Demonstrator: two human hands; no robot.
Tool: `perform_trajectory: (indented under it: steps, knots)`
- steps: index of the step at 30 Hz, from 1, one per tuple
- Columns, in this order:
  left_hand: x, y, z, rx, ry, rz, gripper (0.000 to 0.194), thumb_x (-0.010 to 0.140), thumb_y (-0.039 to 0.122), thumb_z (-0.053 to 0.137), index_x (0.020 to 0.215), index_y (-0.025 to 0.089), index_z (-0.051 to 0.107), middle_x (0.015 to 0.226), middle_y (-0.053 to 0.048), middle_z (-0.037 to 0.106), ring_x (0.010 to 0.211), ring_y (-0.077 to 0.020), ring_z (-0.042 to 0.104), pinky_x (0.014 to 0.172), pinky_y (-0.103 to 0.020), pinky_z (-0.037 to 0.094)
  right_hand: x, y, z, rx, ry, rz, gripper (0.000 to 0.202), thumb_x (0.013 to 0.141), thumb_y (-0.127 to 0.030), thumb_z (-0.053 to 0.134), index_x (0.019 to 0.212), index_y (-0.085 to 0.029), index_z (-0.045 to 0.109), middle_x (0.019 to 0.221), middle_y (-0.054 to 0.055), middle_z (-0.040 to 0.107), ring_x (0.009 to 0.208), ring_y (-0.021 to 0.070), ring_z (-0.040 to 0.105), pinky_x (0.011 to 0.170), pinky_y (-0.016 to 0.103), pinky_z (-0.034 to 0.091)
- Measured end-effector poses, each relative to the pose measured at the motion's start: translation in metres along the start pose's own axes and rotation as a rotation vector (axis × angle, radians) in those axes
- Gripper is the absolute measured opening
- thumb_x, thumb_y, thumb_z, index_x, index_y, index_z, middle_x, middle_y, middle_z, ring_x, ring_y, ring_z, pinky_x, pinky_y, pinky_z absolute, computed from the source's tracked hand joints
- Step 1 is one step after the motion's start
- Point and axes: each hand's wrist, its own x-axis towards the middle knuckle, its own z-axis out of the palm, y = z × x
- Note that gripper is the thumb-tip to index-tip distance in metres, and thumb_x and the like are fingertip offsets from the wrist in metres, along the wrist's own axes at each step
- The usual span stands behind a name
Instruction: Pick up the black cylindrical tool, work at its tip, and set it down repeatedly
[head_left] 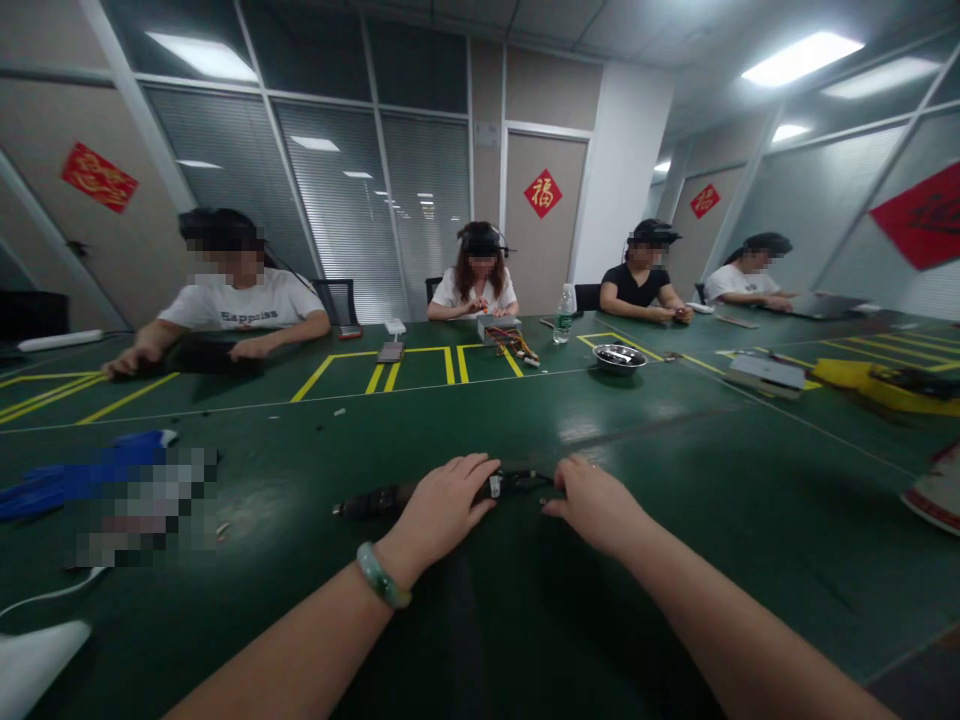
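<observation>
A dark, slim power tool that looks like an electric screwdriver (379, 502) lies on the green table, its narrow metal tip pointing left. My left hand (448, 500) is wrapped over its body from above, hiding the middle. From the tool's right end a black cable (529, 480) runs toward my right hand (596, 502). The fingers of that hand curl around the cable, with the thumb a little below. What lies under the right palm is hidden. A green bangle (382, 577) circles my left wrist.
Blue gloves (90, 470) lie at left beside a blurred-out item. Farther off are a metal bowl (619, 360), a water bottle (562, 315), a power supply box with wires (499, 328) and a yellow object (885, 385). Several people sit across the table.
</observation>
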Motion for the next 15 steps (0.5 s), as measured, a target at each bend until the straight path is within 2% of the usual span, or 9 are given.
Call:
perform_trajectory:
  steps: [2,4,7,10,15]
  knots:
    - [0.0,0.002,0.0,-0.01,-0.012,0.01,0.048,0.09,0.036,0.058,0.135,0.028,0.044,0.136,-0.004,0.051,0.123,-0.0227,0.049,0.104,-0.04,0.04,-0.006,0.007,-0.002,-0.046,-0.122,0.037,0.021,0.076,-0.03,0.071,0.092,-0.018,0.064,0.097,0.008,0.062,0.086,0.0239,0.061,0.072,0.033,0.045]
    - [0.001,0.006,-0.001,-0.022,-0.03,0.01,0.047,0.091,0.036,0.056,0.135,0.028,0.043,0.135,-0.004,0.052,0.119,-0.0223,0.051,0.101,-0.039,0.042,-0.007,0.009,0.002,-0.051,-0.149,0.04,0.011,0.078,-0.024,0.069,0.086,-0.019,0.065,0.089,0.007,0.063,0.082,0.0229,0.062,0.068,0.031,0.044]
    - [0.003,0.009,-0.004,-0.036,-0.054,-0.01,0.043,0.093,0.032,0.053,0.135,0.028,0.044,0.132,-0.004,0.054,0.115,-0.0217,0.054,0.099,-0.038,0.042,0.0,0.01,0.013,-0.032,-0.1,0.046,0.004,0.081,-0.021,0.064,0.085,-0.019,0.064,0.082,0.006,0.064,0.078,0.0217,0.062,0.065,0.029,0.041]
    - [0.005,0.009,-0.008,-0.062,-0.073,-0.035,0.041,0.091,0.032,0.055,0.131,0.029,0.047,0.126,-0.002,0.057,0.11,-0.0208,0.057,0.096,-0.036,0.044,0.014,0.016,0.018,0.002,0.001,0.037,0.004,0.085,-0.021,0.058,0.087,-0.02,0.062,0.085,0.005,0.064,0.079,0.0197,0.061,0.066,0.028,0.04]
    - [0.005,0.001,-0.022,-0.096,-0.156,-0.066,0.04,0.087,0.036,0.059,0.126,0.033,0.05,0.121,0.001,0.06,0.105,-0.0196,0.06,0.092,-0.032,0.045,0.042,0.03,0.012,0.112,0.114,0.009,0.014,0.093,-0.027,0.049,0.095,-0.021,0.062,0.094,0.003,0.064,0.077,0.0141,0.06,0.065,0.024,0.04]
